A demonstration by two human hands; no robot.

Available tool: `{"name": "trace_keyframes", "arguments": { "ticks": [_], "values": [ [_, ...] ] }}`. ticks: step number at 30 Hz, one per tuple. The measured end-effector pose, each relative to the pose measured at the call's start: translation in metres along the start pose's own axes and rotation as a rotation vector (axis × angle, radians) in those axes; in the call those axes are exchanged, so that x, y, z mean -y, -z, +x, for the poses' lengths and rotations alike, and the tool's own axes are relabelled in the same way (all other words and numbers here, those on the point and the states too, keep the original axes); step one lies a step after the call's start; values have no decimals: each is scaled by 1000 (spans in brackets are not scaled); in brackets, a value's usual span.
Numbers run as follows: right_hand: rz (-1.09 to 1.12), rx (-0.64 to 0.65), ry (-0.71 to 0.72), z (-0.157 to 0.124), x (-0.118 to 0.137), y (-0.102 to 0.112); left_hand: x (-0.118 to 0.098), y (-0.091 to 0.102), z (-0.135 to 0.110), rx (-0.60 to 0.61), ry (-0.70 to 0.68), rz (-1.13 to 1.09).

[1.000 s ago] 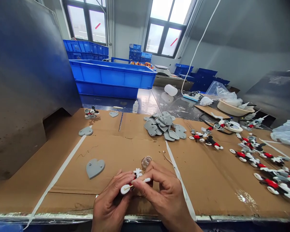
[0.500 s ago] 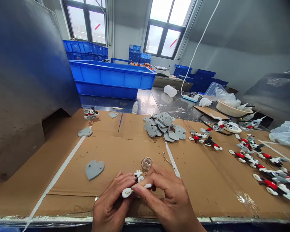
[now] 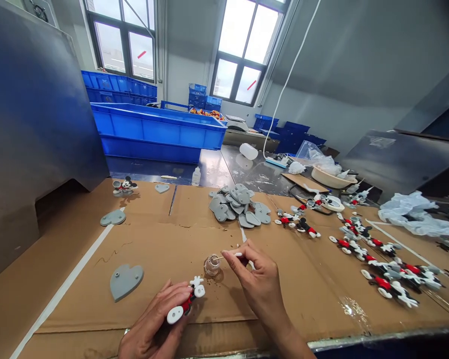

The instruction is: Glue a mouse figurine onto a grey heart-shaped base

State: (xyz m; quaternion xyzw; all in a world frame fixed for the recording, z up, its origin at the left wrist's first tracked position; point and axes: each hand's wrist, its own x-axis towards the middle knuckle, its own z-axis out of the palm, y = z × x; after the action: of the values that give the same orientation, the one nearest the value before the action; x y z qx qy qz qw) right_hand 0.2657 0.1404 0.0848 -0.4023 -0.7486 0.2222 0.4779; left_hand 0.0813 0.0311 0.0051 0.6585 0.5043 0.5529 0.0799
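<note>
My left hand (image 3: 153,321) holds a small cartoon mouse figure (image 3: 185,300) with white shoes and red shorts, low over the cardboard near the front edge. My right hand (image 3: 256,281) pinches a thin stick (image 3: 224,257) whose tip reaches into a small clear glue jar (image 3: 211,265) standing on the cardboard. A grey heart-shaped base (image 3: 124,280) lies to the left of my left hand.
A pile of grey heart bases (image 3: 237,204) lies mid-table. Several finished mouse figures (image 3: 374,252) lie in rows at the right. Blue crates (image 3: 155,130) stand behind. A grey metal panel (image 3: 33,129) rises at the left. A plastic bag (image 3: 415,212) sits far right.
My right hand has lifted the stick off the figure's shoe and moved it up to the glue jar. My left hand has stayed low with the figure. The view has shifted right.
</note>
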Motion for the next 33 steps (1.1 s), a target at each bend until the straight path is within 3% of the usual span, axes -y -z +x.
{"name": "trace_keyframes", "arguments": {
  "ticks": [8, 13, 20, 29, 33],
  "values": [
    [16, -10, -83, -1, -11, -3, -1, 1, 1, 6, -1, -2],
    [164, -47, -115, -4, 8, -1, -8, -1, 2, -42, 57, -69],
    [289, 155, 32, -26, 51, -7, -12, -5, 3, -70, 103, -125],
    [196, 266, 65, -29, 54, -17, -13, -4, 3, -83, 96, -168],
    [226, 212, 83, -25, 57, -12, -14, -4, 4, -83, 94, -150]
  ]
}}
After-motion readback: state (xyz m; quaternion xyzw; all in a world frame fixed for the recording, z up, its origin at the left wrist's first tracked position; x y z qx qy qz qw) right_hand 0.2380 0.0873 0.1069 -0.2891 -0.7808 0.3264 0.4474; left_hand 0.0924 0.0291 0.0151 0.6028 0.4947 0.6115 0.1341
